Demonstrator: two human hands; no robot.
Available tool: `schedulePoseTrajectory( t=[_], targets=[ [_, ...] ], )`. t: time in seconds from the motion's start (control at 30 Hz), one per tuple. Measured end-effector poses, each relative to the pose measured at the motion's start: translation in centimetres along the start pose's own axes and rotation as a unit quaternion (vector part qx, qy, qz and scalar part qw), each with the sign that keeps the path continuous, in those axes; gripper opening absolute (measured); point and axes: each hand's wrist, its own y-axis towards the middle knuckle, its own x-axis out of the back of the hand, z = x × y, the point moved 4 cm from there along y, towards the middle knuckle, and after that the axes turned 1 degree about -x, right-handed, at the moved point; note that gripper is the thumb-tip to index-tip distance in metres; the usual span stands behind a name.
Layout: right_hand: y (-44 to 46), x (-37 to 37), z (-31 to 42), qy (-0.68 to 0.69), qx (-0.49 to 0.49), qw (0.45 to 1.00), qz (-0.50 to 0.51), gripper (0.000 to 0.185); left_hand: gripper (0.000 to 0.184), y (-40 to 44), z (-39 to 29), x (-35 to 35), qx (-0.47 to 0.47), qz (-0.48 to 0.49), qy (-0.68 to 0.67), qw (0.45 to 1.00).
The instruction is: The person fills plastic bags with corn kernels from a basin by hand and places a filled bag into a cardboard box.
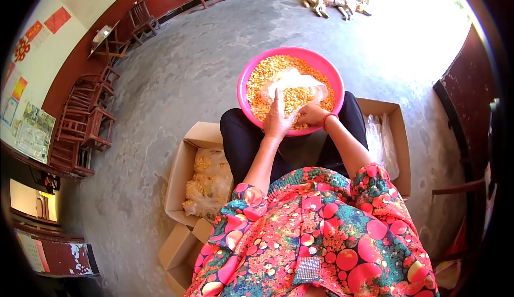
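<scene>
Both hands at the pink basin (242,91), near edge: L hand (276,121) w/ fingers raised at the clear bag (289,76), R hand (311,114) curled in at its R side. Can't tell if either is clamped on plastic; contact's part hidden. Bag's mid-basin, over yellow kernels (260,73), w/ more kernels showing inside. Step looks like bag handling, approx. 2-handed; next move calls for steady support, bag kept inside the rim.
</scene>
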Motion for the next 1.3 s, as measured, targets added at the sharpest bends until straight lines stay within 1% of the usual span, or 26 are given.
schedulePoseTrajectory(
  t=[0.07, 0.1, 0.13, 0.17, 0.2, 0.23, 0.27, 0.4, 0.53, 0.6, 0.63, 0.67, 0.73, 0.77, 0.83, 0.87, 0.9, 0.93, 1.0, 1.03, 1.07, 1.1, 1.13, 1.2, 1.27, 1.3],
  targets=[
    [-0.9, 1.1, 0.7, 0.041, 0.008, 0.999, 0.002, 0.030, 0.084, 0.2, 0.2, -0.2, -0.015, 0.014, 0.000, 1.000],
    [-1.8, 1.6, 1.0, 0.201, -0.074, 0.976, 0.030, 0.027, 0.085, 0.2, 0.4, -0.4, -0.036, 0.006, 0.010, 0.999],
    [-2.4, 1.7, 1.1, 0.354, -0.153, 0.921, 0.057, 0.023, 0.086, 0.2, 0.3, -0.3, -0.057, -0.003, 0.020, 0.998],
    [-2.6, 1.8, 1.0, 0.421, -0.162, 0.891, 0.061, 0.021, 0.086, 0.2, 0.3, -0.3, -0.056, -0.003, 0.020, 0.998],
    [-2.7, 1.9, 1.0, 0.420, -0.162, 0.891, 0.062, 0.021, 0.084, 0.1, 0.2, -0.1, -0.032, 0.029, 0.011, 0.999],
    [-2.7, 2.0, 0.8, 0.478, -0.171, 0.860, 0.046, 0.019, 0.082, 0.1, 0.0, 0.0, -0.007, 0.062, 0.002, 0.998],
    [-2.8, 2.1, 0.8, 0.534, -0.178, 0.826, 0.030, 0.018, 0.082, 0.1, -0.4, 0.2, -0.006, 0.061, 0.002, 0.998],
    [-2.7, 2.0, 0.5, 0.578, -0.163, 0.799, 0.029, 0.014, 0.078, 0.0, -0.9, 0.6, 0.002, 0.070, 0.004, 0.998],
    [-1.3, 2.4, -0.3, 0.582, -0.142, 0.801, 0.021, 0.013, 0.076, -0.2, -1.1, 0.8, 0.032, 0.084, -0.001, 0.996],
    [-0.1, 3.1, -1.0, 0.606, -0.151, 0.780, -0.032, 0.012, 0.075, -0.1, -0.8, 0.6, 0.031, 0.080, 0.000, 0.996],
    [0.4, 3.6, -1.3, 0.639, -0.133, 0.753, -0.079, 0.009, 0.074, -0.1, -0.5, 0.4, 0.030, 0.076, 0.001, 0.997],
    [0.9, 3.9, -1.5, 0.639, -0.132, 0.753, -0.079, 0.009, 0.074, 0.0, -0.2, 0.2, 0.029, 0.076, 0.001, 0.997],
    [1.5, 5.2, -1.6, 0.662, -0.105, 0.717, -0.191, 0.010, 0.072, 0.0, -0.1, 0.2, -0.012, 0.042, 0.016, 0.999],
    [1.9, 5.7, -1.9, 0.662, -0.105, 0.717, -0.191, 0.010, 0.072, 0.0, 0.1, 0.0, -0.012, 0.042, 0.016, 0.999],
    [2.6, 6.8, -3.4, 0.485, -0.141, 0.840, -0.198, 0.019, 0.070, 0.0, -0.1, 0.3, 0.004, 0.045, -0.004, 0.999],
    [2.8, 7.0, -3.9, 0.387, -0.155, 0.887, -0.197, 0.024, 0.070, 0.0, -0.2, 0.4, 0.005, 0.044, -0.005, 0.999],
    [2.3, 7.4, -3.4, 0.335, -0.119, 0.905, -0.235, 0.024, 0.070, -0.1, -0.3, 0.5, 0.004, 0.040, -0.009, 0.999],
    [2.0, 7.2, -3.4, 0.334, -0.119, 0.905, -0.234, 0.024, 0.070, -0.1, -0.4, 0.6, 0.002, 0.036, -0.013, 0.999],
    [1.3, 7.2, -3.6, 0.431, -0.128, 0.848, -0.280, 0.022, 0.071, 0.0, -0.6, 0.7, 0.013, 0.039, -0.017, 0.999],
    [0.5, 7.5, -2.4, 0.463, -0.123, 0.858, -0.186, 0.021, 0.072, 0.0, -0.5, 0.6, 0.025, 0.044, -0.019, 0.999],
    [-0.7, 7.9, -1.3, 0.462, -0.123, 0.858, -0.186, 0.021, 0.072, 0.0, -0.4, 0.6, 0.025, 0.043, -0.020, 0.999],
    [-1.8, 7.7, 0.9, 0.426, -0.113, 0.893, -0.089, 0.019, 0.074, 0.0, -0.1, 0.4, 0.016, 0.037, -0.013, 0.999],
    [-2.5, 6.9, 2.3, 0.385, -0.102, 0.917, 0.010, 0.019, 0.076, 0.1, 0.0, 0.3, 0.007, 0.030, -0.006, 0.999],
    [-2.1, 5.2, 2.3, 0.232, -0.112, 0.964, 0.072, 0.019, 0.077, 0.1, 0.3, 0.1, 0.013, 0.041, -0.007, 0.999],
    [-1.2, 3.5, 1.6, 0.036, -0.077, 0.994, 0.066, 0.023, 0.078, 0.2, 0.4, -0.1, 0.017, 0.054, -0.006, 0.998],
    [0.2, 1.9, 0.3, -0.124, 0.013, 0.991, -0.050, 0.025, 0.081, 0.2, 0.3, -0.3, -0.013, 0.030, -0.006, 0.999]
  ],
)
